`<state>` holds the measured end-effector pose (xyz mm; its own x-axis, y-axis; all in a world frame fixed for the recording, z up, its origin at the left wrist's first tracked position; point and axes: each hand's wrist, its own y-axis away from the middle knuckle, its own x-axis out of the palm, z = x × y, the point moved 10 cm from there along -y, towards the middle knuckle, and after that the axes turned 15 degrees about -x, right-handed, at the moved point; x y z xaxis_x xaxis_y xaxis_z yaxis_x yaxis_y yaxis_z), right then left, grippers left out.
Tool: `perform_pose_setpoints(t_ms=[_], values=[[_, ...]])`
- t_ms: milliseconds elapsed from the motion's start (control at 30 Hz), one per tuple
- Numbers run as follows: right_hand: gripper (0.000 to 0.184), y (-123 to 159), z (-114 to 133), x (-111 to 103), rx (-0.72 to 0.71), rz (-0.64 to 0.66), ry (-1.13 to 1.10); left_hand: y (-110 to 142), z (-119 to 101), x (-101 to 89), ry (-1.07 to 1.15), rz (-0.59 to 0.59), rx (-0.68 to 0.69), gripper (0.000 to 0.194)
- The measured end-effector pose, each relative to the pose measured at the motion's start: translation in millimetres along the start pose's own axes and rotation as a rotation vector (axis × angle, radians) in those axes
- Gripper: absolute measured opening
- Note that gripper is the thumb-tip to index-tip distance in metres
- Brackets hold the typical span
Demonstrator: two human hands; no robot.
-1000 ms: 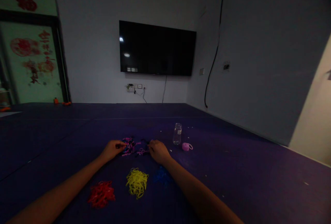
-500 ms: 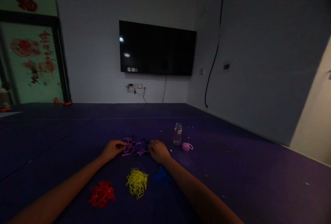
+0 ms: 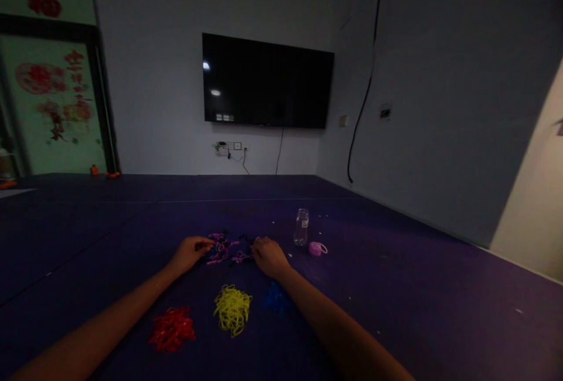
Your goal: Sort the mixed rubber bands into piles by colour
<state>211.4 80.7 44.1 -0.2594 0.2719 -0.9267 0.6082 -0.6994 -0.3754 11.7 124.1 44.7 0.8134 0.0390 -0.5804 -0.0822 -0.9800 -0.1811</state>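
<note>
Red bands (image 3: 172,329) lie at lower left, probably set apart by colour. The left hand (image 3: 190,252), loosely curled, touches mixed bands (image 3: 223,249) at centre, perhaps for steadying; the right hand (image 3: 268,255) bends over their edge. What either grips, I cannot tell.

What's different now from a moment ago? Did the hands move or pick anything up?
Nothing has visibly changed beyond a very slight shift of the whole view. The left hand and right hand stay at either side of the pink and dark strands; I can't see anything taken up or released. The red pile, yellow pile, bottle and pink cap stayed put.
</note>
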Motion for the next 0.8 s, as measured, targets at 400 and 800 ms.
perform_pose_setpoints(t_ms=[400, 800], values=[[0.030, -1, 3, -1, -0.023, 0.004, 0.018, 7, -17, -0.6, -0.055, -0.019, 0.113, 0.018], [0.031, 0, 2, -1, -0.006, 0.012, 0.022, 2, -8, 3.3, -0.165, -0.036, 0.113, 0.021]])
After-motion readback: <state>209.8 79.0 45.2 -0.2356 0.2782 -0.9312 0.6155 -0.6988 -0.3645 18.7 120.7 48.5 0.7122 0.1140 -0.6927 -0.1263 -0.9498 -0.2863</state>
